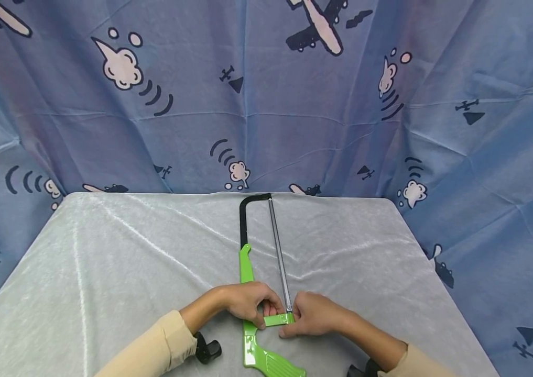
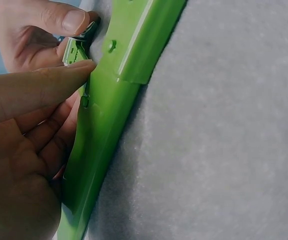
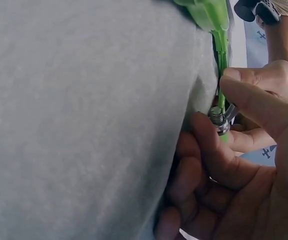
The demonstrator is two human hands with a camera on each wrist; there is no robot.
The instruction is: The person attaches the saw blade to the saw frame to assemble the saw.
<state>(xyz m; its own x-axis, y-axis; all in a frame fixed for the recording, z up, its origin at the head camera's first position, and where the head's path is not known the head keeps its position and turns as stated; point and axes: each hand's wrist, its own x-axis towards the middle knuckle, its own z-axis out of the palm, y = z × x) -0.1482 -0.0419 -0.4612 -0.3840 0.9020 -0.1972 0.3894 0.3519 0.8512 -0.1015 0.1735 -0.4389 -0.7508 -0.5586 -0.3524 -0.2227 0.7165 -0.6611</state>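
Note:
A hacksaw lies on the cloth-covered table, its black front frame pointing away from me and its green pistol handle towards me. Along its right side runs the straight silver blade bar. My left hand pinches the short green crosspiece at the near end of that bar, thumb on top. At the crosspiece's right end, my right hand has its thumb and index finger around a metal threaded screw. The other right fingers curl beneath.
Pale grey plush cloth covers the table, with creases across it. A blue curtain printed with planes and clouds hangs behind and at both sides. A black wrist device sits by the left sleeve.

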